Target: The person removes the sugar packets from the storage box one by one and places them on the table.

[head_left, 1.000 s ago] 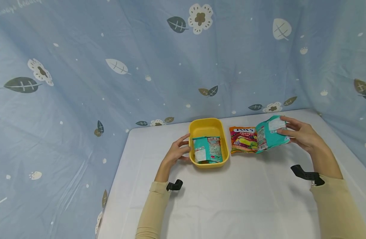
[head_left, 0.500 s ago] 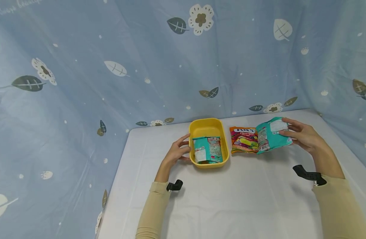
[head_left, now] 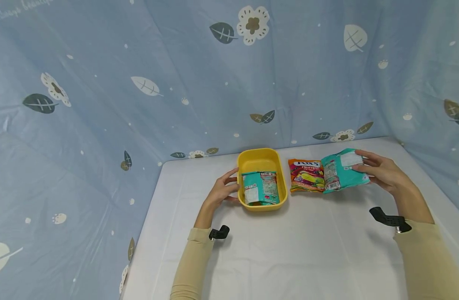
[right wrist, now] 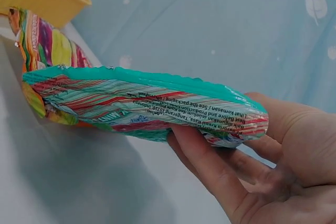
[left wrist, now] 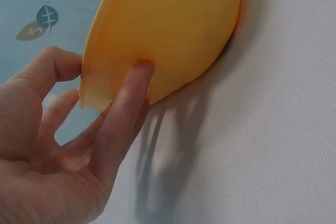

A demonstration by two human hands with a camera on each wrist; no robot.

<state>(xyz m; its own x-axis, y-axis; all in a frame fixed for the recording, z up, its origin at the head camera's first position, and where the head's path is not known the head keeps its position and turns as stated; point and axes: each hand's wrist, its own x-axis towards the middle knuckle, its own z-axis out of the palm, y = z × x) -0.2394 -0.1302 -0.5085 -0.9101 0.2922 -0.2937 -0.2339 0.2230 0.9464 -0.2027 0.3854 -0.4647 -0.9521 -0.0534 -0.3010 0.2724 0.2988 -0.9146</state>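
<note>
My right hand (head_left: 387,173) pinches the right side of a teal candy bag (head_left: 337,174), thumb on one side and fingers on the other. The bag is tilted, and its left edge overlaps an orange Fox's fruits candy bag (head_left: 307,176). My left hand (head_left: 220,191) rests against the left side of a yellow plastic container (head_left: 283,183), fingers spread. In the left wrist view its fingertips touch the rim and outer wall of the container (left wrist: 173,30). Another teal bag (head_left: 260,187) lies inside the container, partly covering something orange beneath it.
A white cloth (head_left: 274,254) covers the table. Behind and to the left hangs a blue curtain (head_left: 199,83) printed with leaves and flowers, close to the table's back edge. The orange bag stands right beside the container's right wall.
My right hand has shifted slightly right and toward me with the teal bag, which tilts a little differently. The orange bag has edged slightly right. My left hand and the container stay put.
</note>
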